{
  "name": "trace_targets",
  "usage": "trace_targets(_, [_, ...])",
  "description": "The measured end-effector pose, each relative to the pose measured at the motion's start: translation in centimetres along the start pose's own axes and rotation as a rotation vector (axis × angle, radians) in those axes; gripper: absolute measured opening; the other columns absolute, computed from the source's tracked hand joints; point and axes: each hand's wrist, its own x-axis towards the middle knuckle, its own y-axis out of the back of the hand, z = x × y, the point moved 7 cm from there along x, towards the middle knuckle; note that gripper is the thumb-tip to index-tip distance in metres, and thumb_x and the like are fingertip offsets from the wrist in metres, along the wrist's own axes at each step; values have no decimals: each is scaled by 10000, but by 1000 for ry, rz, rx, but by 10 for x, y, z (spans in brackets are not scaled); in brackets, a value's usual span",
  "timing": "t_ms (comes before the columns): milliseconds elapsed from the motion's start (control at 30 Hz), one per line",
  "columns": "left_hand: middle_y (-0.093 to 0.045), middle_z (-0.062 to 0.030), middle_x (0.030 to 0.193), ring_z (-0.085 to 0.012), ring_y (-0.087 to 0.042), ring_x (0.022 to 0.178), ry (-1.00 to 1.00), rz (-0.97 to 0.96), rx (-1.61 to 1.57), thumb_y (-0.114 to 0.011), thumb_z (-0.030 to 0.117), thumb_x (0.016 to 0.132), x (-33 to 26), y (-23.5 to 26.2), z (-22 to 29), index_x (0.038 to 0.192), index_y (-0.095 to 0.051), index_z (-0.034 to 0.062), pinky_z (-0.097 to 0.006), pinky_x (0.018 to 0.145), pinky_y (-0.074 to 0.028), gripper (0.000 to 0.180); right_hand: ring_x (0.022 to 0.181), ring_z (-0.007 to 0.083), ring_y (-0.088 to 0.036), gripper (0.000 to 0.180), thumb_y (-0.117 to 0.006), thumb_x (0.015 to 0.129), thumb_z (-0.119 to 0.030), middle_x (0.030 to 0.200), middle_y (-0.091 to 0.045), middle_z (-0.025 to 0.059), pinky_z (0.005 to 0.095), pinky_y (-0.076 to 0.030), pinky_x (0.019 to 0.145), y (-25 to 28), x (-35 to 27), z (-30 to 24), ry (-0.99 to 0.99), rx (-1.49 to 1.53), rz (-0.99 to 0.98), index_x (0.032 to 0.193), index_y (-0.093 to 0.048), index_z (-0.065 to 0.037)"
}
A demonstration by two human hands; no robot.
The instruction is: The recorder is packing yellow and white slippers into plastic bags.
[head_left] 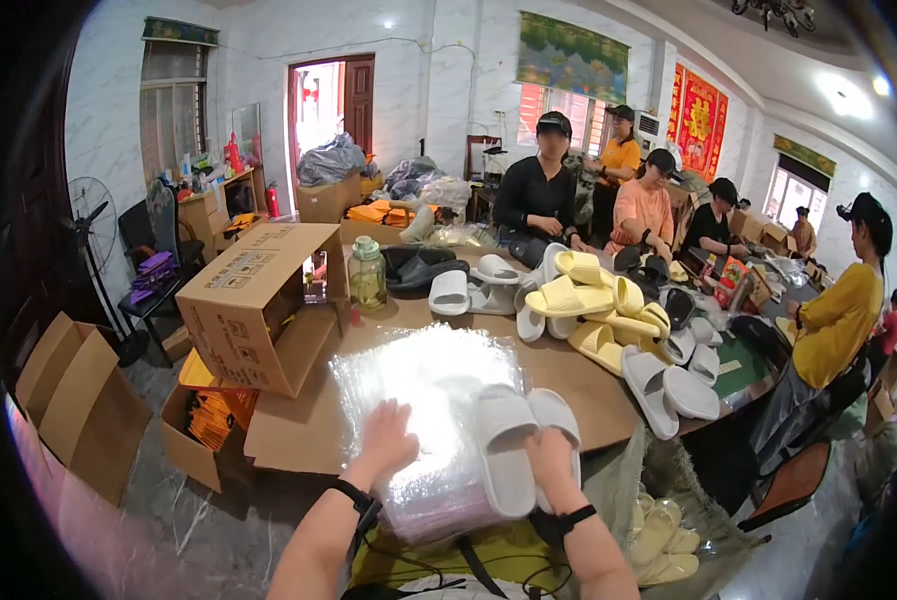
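Note:
My left hand (391, 440) lies on a shiny stack of clear plastic bags (424, 365), its fingers stretched out and holding nothing. Over the right side of that stack is a pair of light grey slide slippers: a left-hand slipper (505, 430) and a right-hand slipper (555, 404), side by side with toes away from me. My right hand (551, 458) grips the right-hand slipper, fingers reaching in at its strap; the fingertips are hidden. A heap of yellow slippers (589, 303) and more grey slippers (664, 385) lies farther right on the cardboard-covered table (294, 440).
An open cardboard box (254, 310) stands on its side at left, beside a glass jar (367, 275) and black slippers (424, 268). Below are a box of orange packets (209, 420) and an open carton (84, 400). A sack (704, 500) holds yellow slippers. Several people work beyond.

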Motion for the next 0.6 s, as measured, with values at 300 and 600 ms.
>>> trace_targets(300, [-305, -283, 1531, -458, -255, 1432, -149, -80, 288, -556, 452, 888, -13, 22, 29, 1469, -404, 98, -501, 1175, -226, 697, 716, 369, -588, 313, -694, 868, -213, 787, -594, 223, 440, -461, 659, 80, -87, 42, -241, 289, 191, 791, -579, 69])
trace_targets(600, [-462, -175, 1470, -424, -311, 1414, -458, -139, 168, -605, 527, 911, -47, 16, 103, 1394, -529, 129, -497, 1169, -261, 631, 687, 249, -550, 291, -697, 893, -164, 754, -562, 148, 383, -415, 614, 100, -108, 52, -216, 456, 300, 781, -530, 46])
